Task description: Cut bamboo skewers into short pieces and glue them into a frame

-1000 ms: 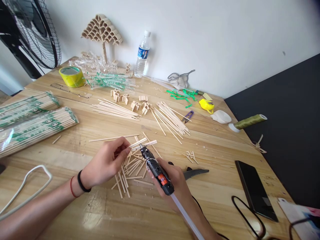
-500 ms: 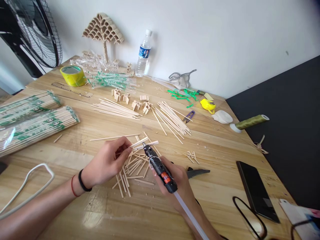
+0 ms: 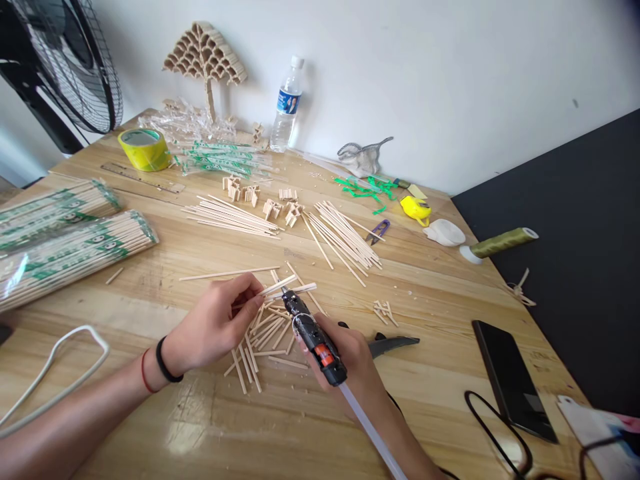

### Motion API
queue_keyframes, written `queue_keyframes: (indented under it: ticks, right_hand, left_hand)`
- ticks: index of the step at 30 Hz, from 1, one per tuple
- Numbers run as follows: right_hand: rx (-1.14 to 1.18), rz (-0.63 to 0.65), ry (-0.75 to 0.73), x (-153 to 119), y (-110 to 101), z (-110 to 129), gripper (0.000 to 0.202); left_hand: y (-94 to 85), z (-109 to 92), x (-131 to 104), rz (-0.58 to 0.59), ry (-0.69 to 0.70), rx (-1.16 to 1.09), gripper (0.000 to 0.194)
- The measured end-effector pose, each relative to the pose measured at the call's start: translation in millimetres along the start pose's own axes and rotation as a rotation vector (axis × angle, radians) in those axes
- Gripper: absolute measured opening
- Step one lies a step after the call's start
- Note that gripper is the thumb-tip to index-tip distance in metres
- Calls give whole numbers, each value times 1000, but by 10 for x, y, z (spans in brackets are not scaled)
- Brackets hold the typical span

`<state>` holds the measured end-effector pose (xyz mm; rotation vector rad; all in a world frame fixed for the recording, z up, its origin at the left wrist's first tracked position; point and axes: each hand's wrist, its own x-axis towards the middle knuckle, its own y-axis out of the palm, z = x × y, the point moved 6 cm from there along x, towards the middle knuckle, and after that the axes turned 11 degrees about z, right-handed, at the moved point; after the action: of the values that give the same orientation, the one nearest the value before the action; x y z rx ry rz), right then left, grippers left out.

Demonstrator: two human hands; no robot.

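Note:
My left hand (image 3: 220,323) pinches short wooden sticks (image 3: 300,289) between thumb and fingers; their free ends point right. My right hand (image 3: 340,347) is wrapped round a black glue gun (image 3: 313,333) with an orange part and a clear glue stick out of its back. The gun's nozzle is at the held sticks, close to my left fingertips. Under both hands lies a loose pile of cut sticks (image 3: 270,333). Just right of my right hand is a dark blade-like tool (image 3: 395,345), partly hidden.
Long sticks (image 3: 345,240), small stick assemblies (image 3: 273,209) and purple snips (image 3: 379,230) lie farther back. Bagged sticks (image 3: 75,250) and yellow tape (image 3: 144,150) are left, a bottle (image 3: 287,107) stands at the wall, and a phone (image 3: 513,380) lies right.
The glue gun and my right hand have shifted slightly left, the nozzle moving along the held sticks towards my left fingertips. My left hand has barely moved.

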<state>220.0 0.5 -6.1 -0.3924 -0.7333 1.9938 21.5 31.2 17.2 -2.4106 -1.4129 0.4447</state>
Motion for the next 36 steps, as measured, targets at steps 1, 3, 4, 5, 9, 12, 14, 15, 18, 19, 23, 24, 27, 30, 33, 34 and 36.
queue_keyframes:
  ticks: [1,3,4,5,9,12,14,15,18,19,23,24,27,30,33,34,36]
  right_hand:
    - [1,-3,-7,1,0,5,16]
    - [5,-12,-19,4,-1,13,18]
    - [6,-19,-23,6,-3,16,19]
    - [6,-23,-26,7,-4,18,20]
    - [0,-12,-20,10,-4,19,20]
    - [-10,5,-17,12,-4,33,19]
    - [-13,5,-26,15,-7,52,19]
    - [-10,7,-30,16,-5,59,19]
    - [5,26,-33,21,16,64,17]
    - [12,36,-31,21,27,59,17]
    - [26,62,-27,22,64,38,14]
    - [25,64,-28,22,69,36,14]
    - [27,70,-38,25,81,41,15]
    - [44,76,-47,26,88,47,17]
    - [55,86,-39,23,99,39,16]
    - [55,88,-34,22,101,35,16]
    - [58,88,-26,20,101,29,16]
  left_hand:
    - [1,-1,0,0,0,1,27]
    - [2,-2,1,0,0,2,27]
    - [2,-3,1,0,1,3,27]
    - [2,-4,1,0,3,4,27]
    - [0,-10,-4,-2,6,8,26]
    - [2,-8,-8,2,5,6,25]
    - [6,-1,-6,5,7,9,24]
    - [9,4,-5,6,8,11,24]
    - [22,20,0,18,12,25,24]
    - [26,24,1,23,14,32,24]
    - [39,26,4,44,14,64,25]
    - [41,24,4,47,14,73,25]
    - [47,16,1,49,21,100,25]
    - [51,12,-3,46,31,120,24]
    - [56,10,-3,47,40,130,23]
    - [57,9,-3,49,43,134,23]
    - [57,6,-1,51,49,141,23]
